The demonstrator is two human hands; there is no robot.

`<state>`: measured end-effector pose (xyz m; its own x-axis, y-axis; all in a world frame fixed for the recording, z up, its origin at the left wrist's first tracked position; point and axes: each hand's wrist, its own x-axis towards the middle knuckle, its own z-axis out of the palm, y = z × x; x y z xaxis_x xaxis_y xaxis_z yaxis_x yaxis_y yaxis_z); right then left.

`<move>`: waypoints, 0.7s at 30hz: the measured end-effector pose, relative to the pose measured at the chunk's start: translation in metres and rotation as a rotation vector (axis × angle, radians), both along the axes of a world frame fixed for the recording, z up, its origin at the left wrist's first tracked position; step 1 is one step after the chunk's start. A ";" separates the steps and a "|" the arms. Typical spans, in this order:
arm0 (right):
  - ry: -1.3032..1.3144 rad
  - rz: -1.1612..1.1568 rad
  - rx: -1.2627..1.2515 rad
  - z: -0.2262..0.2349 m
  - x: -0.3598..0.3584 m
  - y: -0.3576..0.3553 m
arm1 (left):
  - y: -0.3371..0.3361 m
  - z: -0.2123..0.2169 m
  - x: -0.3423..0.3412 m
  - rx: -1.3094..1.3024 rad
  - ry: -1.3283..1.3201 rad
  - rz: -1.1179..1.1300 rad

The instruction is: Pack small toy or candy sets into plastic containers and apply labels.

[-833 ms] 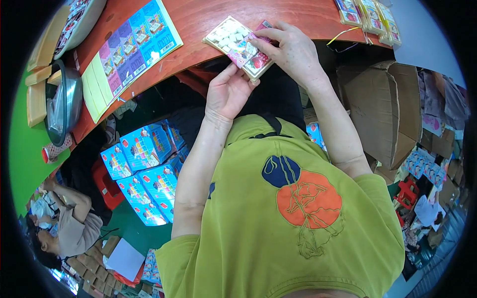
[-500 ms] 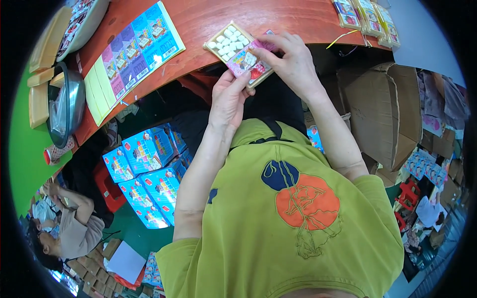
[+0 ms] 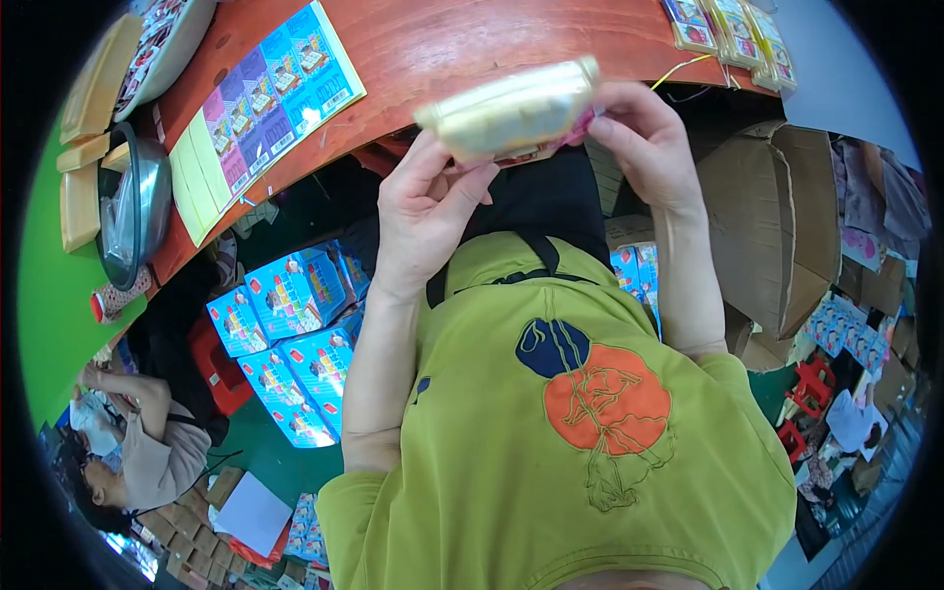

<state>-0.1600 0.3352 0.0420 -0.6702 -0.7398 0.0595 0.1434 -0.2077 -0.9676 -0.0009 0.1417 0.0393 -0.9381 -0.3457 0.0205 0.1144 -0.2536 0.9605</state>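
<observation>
A flat pack of small toys [image 3: 511, 113], pale and blurred, is lifted off the red-brown table [image 3: 462, 39] and tilted nearly edge-on toward me. My left hand [image 3: 425, 211] grips its lower left side with thumb and fingers. My right hand [image 3: 644, 138] pinches its right end. Both forearms rise from my green shirt with an orange print.
A printed blue and yellow sheet [image 3: 261, 98] lies on the table at left, with more packs [image 3: 728, 25] at the far right. A metal bowl [image 3: 133, 202] sits left. Blue boxes [image 3: 290, 344] and cardboard cartons [image 3: 777, 226] stand below. Another person [image 3: 138, 452] sits lower left.
Both hands have lifted the pack off the table toward me and tipped it from flat to nearly edge-on.
</observation>
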 end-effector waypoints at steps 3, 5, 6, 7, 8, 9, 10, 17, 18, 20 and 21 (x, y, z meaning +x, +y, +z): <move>0.072 0.126 -0.063 0.008 -0.005 0.011 | -0.006 0.008 0.003 -0.084 0.026 -0.101; 0.119 0.195 -0.046 0.018 -0.003 0.015 | -0.013 0.010 0.002 -0.320 0.149 -0.168; 0.120 0.189 -0.051 0.020 0.000 0.015 | -0.011 0.015 0.003 -0.333 0.131 -0.169; 0.122 0.183 -0.056 0.022 0.003 0.014 | -0.010 0.012 0.004 -0.329 0.129 -0.176; 0.119 0.182 -0.055 0.024 0.006 0.011 | -0.011 0.007 0.005 -0.337 0.132 -0.179; 0.121 0.142 -0.012 0.026 0.010 0.006 | -0.012 0.004 0.005 -0.344 0.136 -0.181; 0.122 0.102 0.032 0.026 0.013 0.003 | -0.011 0.004 0.007 -0.343 0.134 -0.181; 0.020 0.215 -0.203 -0.002 0.033 -0.010 | -0.005 0.012 0.009 -0.386 0.200 -0.108; 0.016 0.215 -0.200 -0.002 0.034 -0.010 | -0.006 0.014 0.009 -0.415 0.218 -0.101; 0.000 0.217 -0.258 0.001 0.034 -0.011 | -0.005 0.016 0.009 -0.447 0.256 -0.091; -0.003 0.218 -0.256 0.002 0.034 -0.012 | -0.005 0.016 0.011 -0.445 0.253 -0.090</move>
<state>-0.1260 0.3234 0.0436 -0.4979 -0.8273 0.2601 0.2137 -0.4077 -0.8878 0.0098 0.1368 0.0555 -0.9103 -0.1699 0.3775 0.3539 0.1536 0.9226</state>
